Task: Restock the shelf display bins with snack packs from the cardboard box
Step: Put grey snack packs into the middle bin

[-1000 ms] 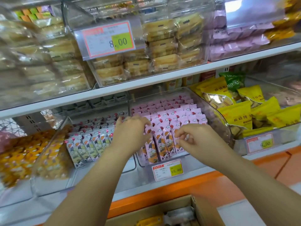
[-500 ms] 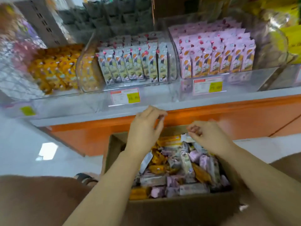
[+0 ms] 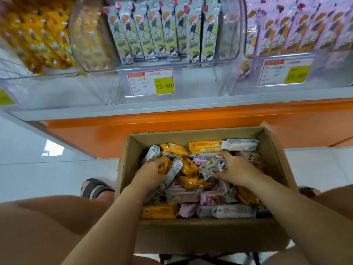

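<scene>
— What fills most of the view?
— The shelf (image 3: 172,109), spanning the whole twelve o'clock half, with an orange base panel (image 3: 172,129) under its grey front edge. White floor (image 3: 47,178) shows at nine o'clock.

— And the stock to be put out?
— The cardboard box (image 3: 200,238) sits open at six o'clock, in front of the shelf and between the person's bare knees. It is heaped with loose snack packs (image 3: 193,196) in yellow, pink and grey-white, lying every way.

— The bins?
— Three clear ones stand on the shelf. The middle bin (image 3: 234,35), at twelve o'clock, holds grey-green packs (image 3: 168,29) upright, side by side. The right bin (image 3: 334,69), at one o'clock, holds pink packs (image 3: 305,25), also upright. The left bin (image 3: 47,75), at eleven o'clock, holds yellow-orange packs (image 3: 38,33), which are blurred.

— The hands?
— Both are down in the box. The left hand (image 3: 150,174), at nine o'clock of the box's middle, has its fingers curled over a yellow pack (image 3: 165,166), and a grey-white pack (image 3: 174,171) touches its thumb side. The right hand (image 3: 238,171), at three o'clock, curls its fingers round a grey printed pack (image 3: 213,167). I cannot tell whether either pack is lifted clear of the heap.

— Anything smaller?
— A price tag (image 3: 150,82) reading 15.80 hangs on the middle bin's front. A second tag (image 3: 286,70) hangs on the right bin, its figures blurred. A sandalled foot (image 3: 95,188) rests just beside the box at nine o'clock.
</scene>
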{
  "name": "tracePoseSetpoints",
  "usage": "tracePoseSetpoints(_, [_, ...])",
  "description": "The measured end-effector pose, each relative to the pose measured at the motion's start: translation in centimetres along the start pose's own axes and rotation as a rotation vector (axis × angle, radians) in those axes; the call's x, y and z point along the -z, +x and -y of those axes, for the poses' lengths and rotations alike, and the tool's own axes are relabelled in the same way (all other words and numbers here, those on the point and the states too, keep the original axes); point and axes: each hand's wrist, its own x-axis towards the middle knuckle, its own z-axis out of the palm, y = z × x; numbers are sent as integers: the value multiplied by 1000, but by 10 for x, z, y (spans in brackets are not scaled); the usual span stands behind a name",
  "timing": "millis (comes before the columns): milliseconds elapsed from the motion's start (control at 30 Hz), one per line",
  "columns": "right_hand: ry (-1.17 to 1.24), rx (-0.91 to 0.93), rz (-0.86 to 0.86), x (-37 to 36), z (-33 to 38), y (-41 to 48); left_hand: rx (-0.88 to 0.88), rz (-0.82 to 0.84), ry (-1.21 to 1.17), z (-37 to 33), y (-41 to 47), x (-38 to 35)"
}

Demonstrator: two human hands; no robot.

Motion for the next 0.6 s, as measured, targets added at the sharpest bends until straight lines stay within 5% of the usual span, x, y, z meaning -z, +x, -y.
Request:
tracePoseSetpoints(333, [-17,56,-56,8,6,4,5,82,73,4,1,14])
tracePoseSetpoints(600, [538,27,-163,6,29,6,79,26,83,23,-23,11])
